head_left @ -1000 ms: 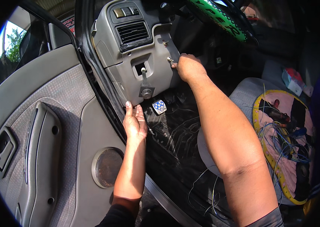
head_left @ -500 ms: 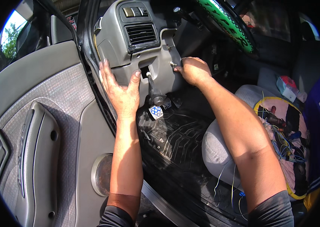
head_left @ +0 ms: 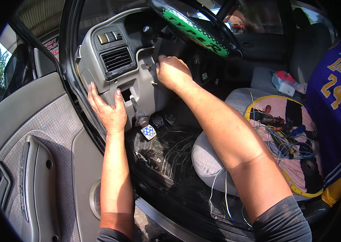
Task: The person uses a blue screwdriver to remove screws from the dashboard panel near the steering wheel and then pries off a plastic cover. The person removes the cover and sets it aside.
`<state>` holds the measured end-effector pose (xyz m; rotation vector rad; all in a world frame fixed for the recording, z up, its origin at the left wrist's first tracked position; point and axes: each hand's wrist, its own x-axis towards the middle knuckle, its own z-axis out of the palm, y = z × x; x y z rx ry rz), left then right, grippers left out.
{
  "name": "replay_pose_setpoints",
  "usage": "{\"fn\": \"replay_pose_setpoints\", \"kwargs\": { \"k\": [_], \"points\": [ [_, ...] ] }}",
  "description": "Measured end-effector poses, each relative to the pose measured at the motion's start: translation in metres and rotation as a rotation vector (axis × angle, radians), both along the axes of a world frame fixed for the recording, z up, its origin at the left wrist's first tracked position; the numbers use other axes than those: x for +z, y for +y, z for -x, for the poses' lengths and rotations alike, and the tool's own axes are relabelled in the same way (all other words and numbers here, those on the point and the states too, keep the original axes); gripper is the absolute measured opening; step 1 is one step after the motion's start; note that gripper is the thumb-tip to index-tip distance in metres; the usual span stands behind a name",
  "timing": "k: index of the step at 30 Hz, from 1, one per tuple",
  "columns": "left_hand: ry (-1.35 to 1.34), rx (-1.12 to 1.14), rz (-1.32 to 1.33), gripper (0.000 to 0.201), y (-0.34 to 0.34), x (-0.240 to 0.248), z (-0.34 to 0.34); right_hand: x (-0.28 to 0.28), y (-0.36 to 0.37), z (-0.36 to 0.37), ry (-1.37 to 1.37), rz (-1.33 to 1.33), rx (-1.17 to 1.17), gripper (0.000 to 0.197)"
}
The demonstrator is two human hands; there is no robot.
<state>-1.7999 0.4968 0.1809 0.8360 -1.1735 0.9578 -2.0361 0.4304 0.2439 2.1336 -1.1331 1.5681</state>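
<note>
A grey lower dashboard panel (head_left: 145, 92) lies in front of me, under a black-slatted air vent (head_left: 117, 61). My left hand (head_left: 112, 114) rests against the panel's lower left side, fingers stretched and thumb apart. A dark pull handle (head_left: 140, 113) pokes out of an opening beside that thumb. My right hand (head_left: 174, 73) is at the panel's right edge, below the steering wheel (head_left: 196, 30) with its green cover. Its fingers are curled, and whatever they grip is hidden. Just below it a small metal fastener (head_left: 154, 83) sticks out of the panel.
A pedal with blue dots (head_left: 148, 132) stands above the black floor mat (head_left: 170, 151). On the seat at right, a pink cushion (head_left: 309, 177) carries screwdrivers (head_left: 273, 120) and tangled wires (head_left: 287, 147). Loose wires hang off the seat's front. The open door (head_left: 53, 109) is at left.
My right hand has moved up the panel's edge, away from the small metal fastener, which now shows below it. My left hand stays on the panel's left side. The view has swung to the right.
</note>
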Motion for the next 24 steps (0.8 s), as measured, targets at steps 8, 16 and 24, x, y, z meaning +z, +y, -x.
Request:
{"fn": "replay_pose_setpoints", "kwargs": {
  "k": [8,16,24],
  "points": [
    [0.018,-0.072,0.006,0.087,0.0,0.0,0.0,0.041,-0.005,-0.026,-0.238,-0.012,0.188,0.029],
    [-0.013,0.032,0.01,0.087,-0.008,-0.004,0.002,0.023,-0.014,-0.016,-0.289,-0.026,0.232,0.031],
    [-0.042,0.132,0.022,0.086,-0.009,-0.003,-0.016,-0.049,-0.052,0.084,0.421,-0.573,-0.057,0.064]
  ]
}}
